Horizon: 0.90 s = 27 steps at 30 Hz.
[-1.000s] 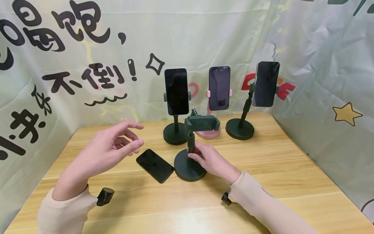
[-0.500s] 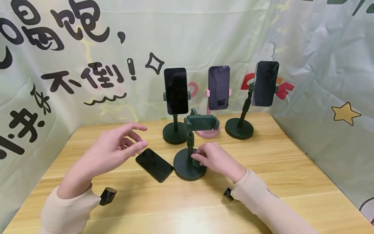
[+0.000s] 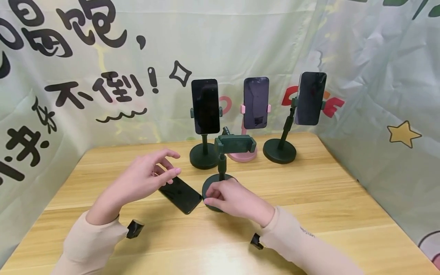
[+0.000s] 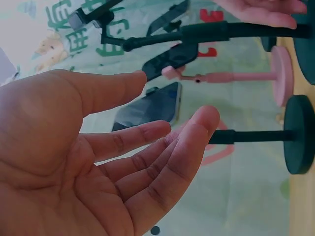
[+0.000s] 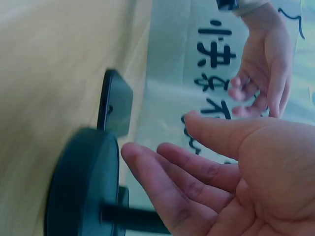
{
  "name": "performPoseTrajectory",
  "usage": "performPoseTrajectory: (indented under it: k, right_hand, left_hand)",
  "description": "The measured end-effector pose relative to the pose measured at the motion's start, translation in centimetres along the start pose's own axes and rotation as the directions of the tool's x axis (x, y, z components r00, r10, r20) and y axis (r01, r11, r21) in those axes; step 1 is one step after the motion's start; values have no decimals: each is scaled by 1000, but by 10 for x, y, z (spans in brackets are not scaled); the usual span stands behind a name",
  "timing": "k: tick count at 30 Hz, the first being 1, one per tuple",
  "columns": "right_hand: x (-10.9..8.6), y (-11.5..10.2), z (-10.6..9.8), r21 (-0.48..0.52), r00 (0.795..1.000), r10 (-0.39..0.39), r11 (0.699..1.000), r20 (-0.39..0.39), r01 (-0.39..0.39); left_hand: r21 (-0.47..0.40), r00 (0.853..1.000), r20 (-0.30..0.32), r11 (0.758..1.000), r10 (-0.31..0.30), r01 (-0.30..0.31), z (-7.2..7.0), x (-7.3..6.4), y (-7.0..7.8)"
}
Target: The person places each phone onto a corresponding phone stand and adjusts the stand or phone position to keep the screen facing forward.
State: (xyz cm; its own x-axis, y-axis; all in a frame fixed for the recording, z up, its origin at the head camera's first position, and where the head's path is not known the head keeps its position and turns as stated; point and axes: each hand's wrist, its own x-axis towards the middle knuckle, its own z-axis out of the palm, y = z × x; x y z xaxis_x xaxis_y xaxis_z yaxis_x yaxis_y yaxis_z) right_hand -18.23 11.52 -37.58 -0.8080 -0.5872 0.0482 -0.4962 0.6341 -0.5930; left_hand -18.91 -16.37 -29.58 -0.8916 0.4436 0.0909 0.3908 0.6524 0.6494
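In the head view a dark green phone stand (image 3: 222, 164) stands mid-table, its clamp holding nothing. My right hand (image 3: 235, 200) is in front of that stand, covering part of its round base; the right wrist view shows loosely bent fingers (image 5: 162, 191) with nothing between them. A black phone (image 3: 183, 198) lies flat to the left of the base. Over its far left end hovers my left hand (image 3: 146, 177), which hides that corner. Fingers (image 4: 165, 182) of the left hand are relaxed, with nothing held, in the left wrist view.
Behind, a black phone (image 3: 205, 107) sits in a dark stand (image 3: 203, 157), a purplish phone (image 3: 256, 103) in a pink stand (image 3: 243, 156), and another phone (image 3: 311, 98) in a dark stand (image 3: 280, 151). A printed cloth (image 3: 247, 38) hangs behind the wooden table (image 3: 309, 214).
My right hand has let go of the stand's post and come down toward the front of its base. My left hand has moved right, over the lying phone.
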Motion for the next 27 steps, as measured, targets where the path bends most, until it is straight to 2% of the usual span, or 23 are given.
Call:
performPoseTrajectory:
  k: [8, 13, 17, 22, 27]
  right_hand:
    - [15, -10, 11, 22, 1000, -22, 1000, -7, 22]
    - [28, -14, 17, 7, 1000, -5, 1000, -4, 5]
    - [38, -20, 20, 11, 999, 20, 1000, 29, -20]
    - [53, -26, 22, -29, 995, 59, 998, 81, -57]
    - [67, -28, 25, -98, 991, 97, 991, 91, -88]
  left_hand:
    - [14, 999, 15, 999, -34, 34, 2, 0, -19]
    - [39, 998, 16, 997, -64, 63, 3, -1, -32]
    - [52, 997, 16, 996, -76, 75, 5, -1, -44]
    - [56, 995, 45, 995, -89, 87, 9, -2, -59]
    - [35, 989, 83, 992, -122, 120, 13, -5, -71]
